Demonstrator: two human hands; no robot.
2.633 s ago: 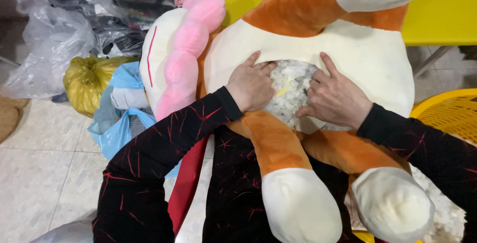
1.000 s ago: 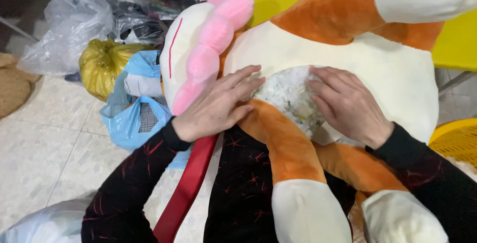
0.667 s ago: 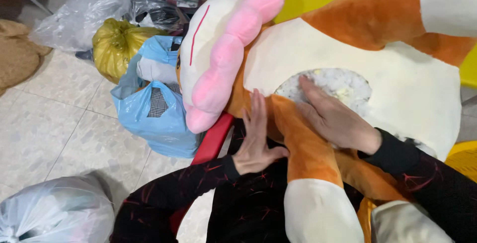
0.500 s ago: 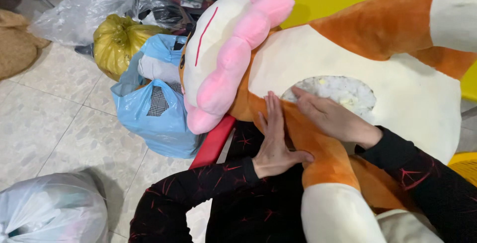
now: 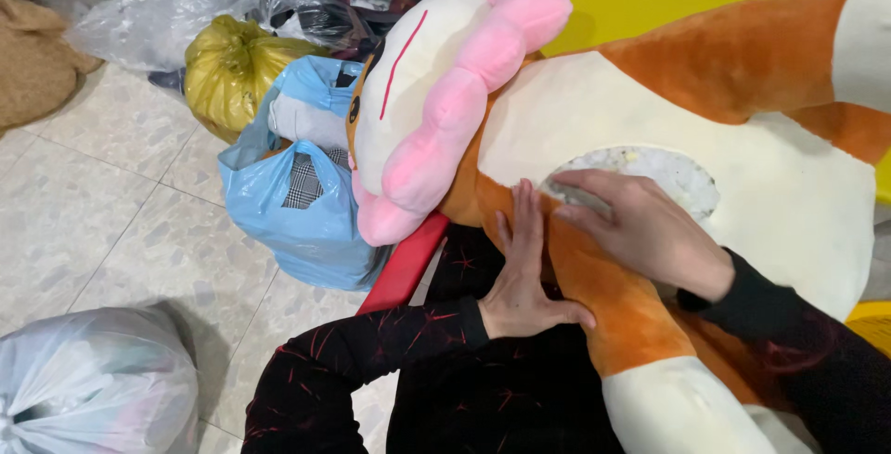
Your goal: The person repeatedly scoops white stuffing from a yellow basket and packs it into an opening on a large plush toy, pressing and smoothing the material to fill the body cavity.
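The plush toy [image 5: 780, 166] lies across the lap; its stuffing opening [image 5: 664, 168] sits just far-right of the flat right hand [image 5: 645, 227], while the open left hand [image 5: 522, 273] presses the orange leg [image 5: 608, 301].

Plush toy [image 5: 742, 138] under my hands was soft matt fleece, orange and cream; stuffing [image 5: 664, 168] in its opening looked lumpy, fibrous, white. Pink plush [image 5: 464, 92] was fuzzy too. Blue bag [image 5: 297, 222] was thin glossy plastic, crinkled. Floor [image 5: 121, 231] was smooth speckled tile. My sleeves [image 5: 371, 361] were matt knit cloth.
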